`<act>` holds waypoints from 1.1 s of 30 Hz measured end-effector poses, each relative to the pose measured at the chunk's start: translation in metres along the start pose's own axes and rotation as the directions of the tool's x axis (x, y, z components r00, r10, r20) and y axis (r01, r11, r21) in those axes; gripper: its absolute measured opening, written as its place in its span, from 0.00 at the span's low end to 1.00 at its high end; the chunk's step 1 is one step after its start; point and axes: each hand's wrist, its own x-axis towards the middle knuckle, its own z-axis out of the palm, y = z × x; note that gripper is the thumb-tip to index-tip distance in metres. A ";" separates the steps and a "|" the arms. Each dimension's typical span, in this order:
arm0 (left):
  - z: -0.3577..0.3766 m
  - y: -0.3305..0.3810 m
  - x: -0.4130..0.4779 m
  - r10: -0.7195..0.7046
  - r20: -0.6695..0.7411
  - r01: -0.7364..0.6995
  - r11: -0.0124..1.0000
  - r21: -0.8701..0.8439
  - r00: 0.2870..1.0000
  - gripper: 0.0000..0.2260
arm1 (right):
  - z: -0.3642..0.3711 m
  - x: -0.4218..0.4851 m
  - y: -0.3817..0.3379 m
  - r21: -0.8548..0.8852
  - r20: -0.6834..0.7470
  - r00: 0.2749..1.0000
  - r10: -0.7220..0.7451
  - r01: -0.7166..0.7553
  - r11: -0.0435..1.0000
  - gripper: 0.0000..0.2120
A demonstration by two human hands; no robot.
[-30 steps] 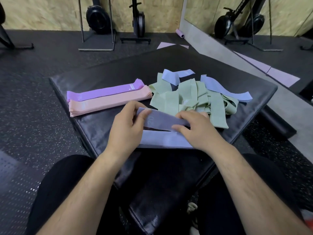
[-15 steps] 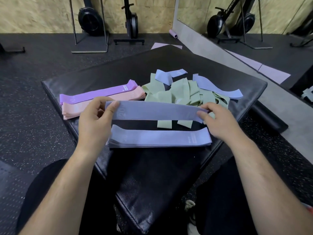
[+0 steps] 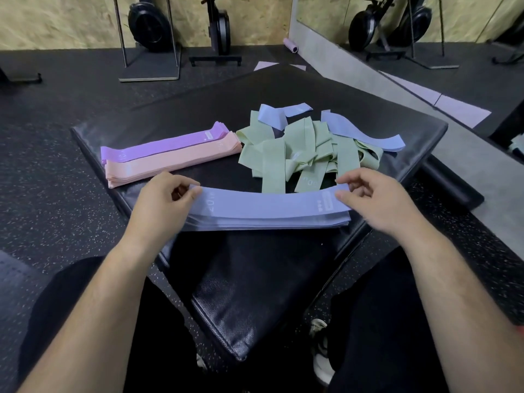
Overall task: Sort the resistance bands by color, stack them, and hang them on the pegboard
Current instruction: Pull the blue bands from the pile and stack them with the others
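Note:
A blue band (image 3: 266, 204) lies stretched flat on top of the blue stack (image 3: 266, 222) near the front of the black padded mat (image 3: 283, 89). My left hand (image 3: 166, 199) pinches its left end and my right hand (image 3: 377, 197) pinches its right end. Behind the left hand sit a neat purple stack (image 3: 164, 144) and a pink stack (image 3: 170, 163) side by side. A loose heap of green bands (image 3: 300, 151) lies behind the right hand, with two loose blue bands (image 3: 365, 131) on its far side.
The mat rests on a speckled rubber floor (image 3: 42, 180). My knees in dark trousers (image 3: 85, 321) flank a black bench pad (image 3: 241, 293). Exercise machines (image 3: 150, 21) and a pink roller (image 3: 290, 45) stand by the far wall. A mirror (image 3: 425, 24) is at the right.
Both hands first pulled the blue band out to full length, then lowered it from above the stack down onto the top of the blue stack.

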 end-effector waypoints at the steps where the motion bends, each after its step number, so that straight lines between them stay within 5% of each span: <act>1: 0.002 -0.002 -0.001 0.011 0.007 -0.011 0.999 0.035 1.000 0.04 | 0.002 -0.001 0.001 -0.019 0.011 1.000 -0.004 0.004 1.000 0.09; 8: 0.010 -0.012 -0.002 0.078 0.041 -0.084 0.981 0.176 0.996 0.09 | 0.015 0.003 0.001 -0.256 0.134 0.987 -0.089 0.121 0.959 0.08; 12: 0.017 -0.004 -0.009 0.282 -0.043 -0.241 0.882 0.406 0.959 0.16 | 0.016 0.003 0.003 -0.283 0.147 0.983 -0.111 0.149 0.947 0.12; 19: 0.055 0.020 -0.024 0.373 0.372 -0.472 0.852 0.225 0.850 0.25 | 0.035 0.001 -0.012 -0.411 0.342 0.919 -0.197 0.335 0.848 0.27; 33: 0.061 0.024 -0.009 0.316 0.473 -0.456 0.863 0.216 0.822 0.26 | 0.039 0.017 -0.006 -0.413 0.429 0.899 -0.089 0.282 0.866 0.28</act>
